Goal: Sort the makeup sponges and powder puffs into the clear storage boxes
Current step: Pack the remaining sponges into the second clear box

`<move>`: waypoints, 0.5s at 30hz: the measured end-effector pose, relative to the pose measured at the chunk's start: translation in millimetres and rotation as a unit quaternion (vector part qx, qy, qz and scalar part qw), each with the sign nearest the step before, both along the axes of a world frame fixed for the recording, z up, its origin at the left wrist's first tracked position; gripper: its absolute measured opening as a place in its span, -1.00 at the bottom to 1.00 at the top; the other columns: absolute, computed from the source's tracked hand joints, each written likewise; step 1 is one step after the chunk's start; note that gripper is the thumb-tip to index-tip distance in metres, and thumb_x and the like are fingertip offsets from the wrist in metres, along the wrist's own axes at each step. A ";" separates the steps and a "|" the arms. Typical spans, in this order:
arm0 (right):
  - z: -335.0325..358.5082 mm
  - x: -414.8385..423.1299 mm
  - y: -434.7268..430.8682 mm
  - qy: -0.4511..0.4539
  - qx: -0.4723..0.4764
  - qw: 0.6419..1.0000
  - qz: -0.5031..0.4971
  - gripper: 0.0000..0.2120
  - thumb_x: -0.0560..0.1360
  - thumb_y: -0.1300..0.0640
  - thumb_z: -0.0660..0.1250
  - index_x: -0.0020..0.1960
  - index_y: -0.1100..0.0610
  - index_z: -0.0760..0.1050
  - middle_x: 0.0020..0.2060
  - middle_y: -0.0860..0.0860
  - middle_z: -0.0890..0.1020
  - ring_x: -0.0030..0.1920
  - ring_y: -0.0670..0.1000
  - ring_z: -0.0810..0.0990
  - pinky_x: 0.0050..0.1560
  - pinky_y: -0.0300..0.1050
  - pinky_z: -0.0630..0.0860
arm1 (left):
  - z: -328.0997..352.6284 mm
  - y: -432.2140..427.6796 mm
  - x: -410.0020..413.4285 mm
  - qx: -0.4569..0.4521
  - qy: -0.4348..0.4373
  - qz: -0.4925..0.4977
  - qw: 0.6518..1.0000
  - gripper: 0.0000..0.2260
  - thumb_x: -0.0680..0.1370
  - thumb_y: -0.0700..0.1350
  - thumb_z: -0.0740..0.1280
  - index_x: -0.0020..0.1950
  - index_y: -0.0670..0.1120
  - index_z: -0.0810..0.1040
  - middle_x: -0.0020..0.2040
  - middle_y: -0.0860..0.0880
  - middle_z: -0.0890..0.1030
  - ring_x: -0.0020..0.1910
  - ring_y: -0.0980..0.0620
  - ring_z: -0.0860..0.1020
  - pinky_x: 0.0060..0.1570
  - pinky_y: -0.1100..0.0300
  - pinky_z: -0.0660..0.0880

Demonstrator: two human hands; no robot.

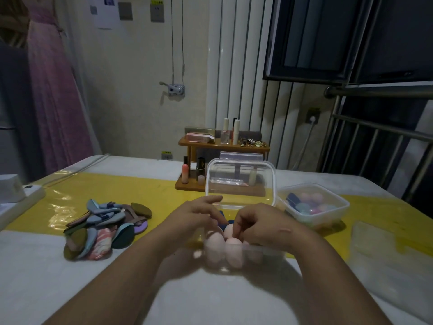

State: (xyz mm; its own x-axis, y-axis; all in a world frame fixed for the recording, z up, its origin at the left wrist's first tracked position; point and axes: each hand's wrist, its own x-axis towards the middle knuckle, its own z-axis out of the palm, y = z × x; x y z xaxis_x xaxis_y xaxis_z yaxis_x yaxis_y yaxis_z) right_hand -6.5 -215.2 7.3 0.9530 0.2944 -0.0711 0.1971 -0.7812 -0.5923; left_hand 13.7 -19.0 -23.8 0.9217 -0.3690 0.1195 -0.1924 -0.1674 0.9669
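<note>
A clear storage box (255,253) sits in front of me with its lid (239,181) standing open behind it. Inside it stand pale pink egg-shaped makeup sponges (214,248), and dark blue puffs (223,222) show at the back. My left hand (199,213) hovers over the box's left side, fingers apart. My right hand (260,225) is over the box with fingertips pinched on a pink sponge (229,229). A heap of flat powder puffs (103,228) in blue, olive, brown and pink lies to the left.
A second clear box (314,207) with coloured sponges stands at the right, and a clear lid (386,238) lies further right. A wooden rack (222,146) of cosmetics stands behind. White devices (18,191) sit at the left edge. A yellow runner (117,186) crosses the table.
</note>
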 end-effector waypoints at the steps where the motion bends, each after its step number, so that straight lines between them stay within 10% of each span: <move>1: -1.5 0.9 -0.1 -0.002 0.001 1.000 -0.002 -0.80 0.36 0.24 0.36 -0.26 -0.05 0.63 -0.24 -0.13 0.66 -0.11 -0.04 0.62 -0.06 -0.07 0.63 | -1.6 0.0 2.5 -0.036 -0.001 0.048 0.998 -0.74 0.43 -0.37 0.33 -0.29 -0.05 0.68 0.25 0.15 0.54 0.28 0.12 0.46 0.11 0.18 0.39; 5: -6.9 1.7 4.8 -0.022 0.007 1.000 -0.014 -0.78 0.39 0.29 0.29 -0.28 0.00 0.59 -0.29 -0.12 0.62 -0.22 -0.09 0.59 -0.22 -0.18 0.54 | -11.7 -3.3 14.5 -0.085 0.025 0.188 0.978 -0.76 0.45 -0.42 0.28 -0.19 -0.07 0.52 -0.07 -0.07 0.53 -0.04 -0.08 0.48 -0.11 0.09 0.36; 15: -11.7 1.1 18.5 -0.158 0.093 0.982 -0.042 -0.75 0.37 0.32 0.27 -0.31 -0.01 0.55 -0.34 -0.09 0.58 -0.27 -0.06 0.55 -0.23 -0.07 0.56 | -11.4 -5.9 14.1 -0.089 0.064 0.177 0.978 -0.59 0.57 -0.40 0.20 0.15 0.11 0.51 0.14 -0.03 0.55 0.11 0.00 0.54 0.08 0.04 0.53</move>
